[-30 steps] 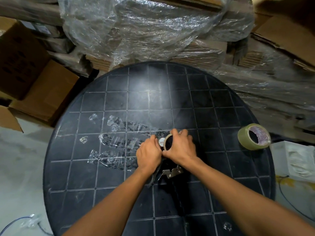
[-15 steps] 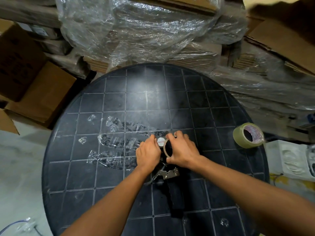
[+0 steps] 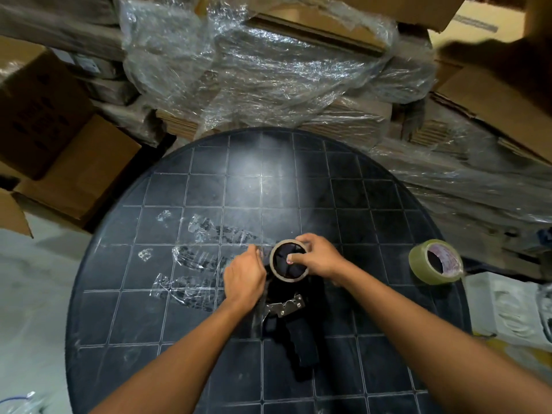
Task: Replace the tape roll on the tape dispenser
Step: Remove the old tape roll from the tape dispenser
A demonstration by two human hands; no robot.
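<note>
A black tape dispenser (image 3: pixel 298 339) lies on the round black table (image 3: pixel 209 186), handle toward me, its metal blade plate showing near the middle. An almost bare cardboard tape core (image 3: pixel 276 268) sits over the dispenser's black hub. My right hand (image 3: pixel 321 256) grips this core, thumb inside the ring and fingers over its far rim. My left hand (image 3: pixel 245 274) is curled against the dispenser's left side, just beside the core. A full roll of clear tape (image 3: pixel 431 262) lies at the table's right edge, apart from both hands.
Several crumpled strips of used clear tape (image 3: pixel 194 258) stick to the tabletop left of my hands. Plastic-wrapped cardboard stacks (image 3: pixel 268 70) crowd the far side. Cardboard boxes (image 3: pixel 59 144) stand on the left, and a white moulded block (image 3: pixel 507 306) sits off the right edge.
My right hand has turned the cardboard core from edge-on to face up, so the hub inside it shows. My left hand has slid slightly left, off the core.
</note>
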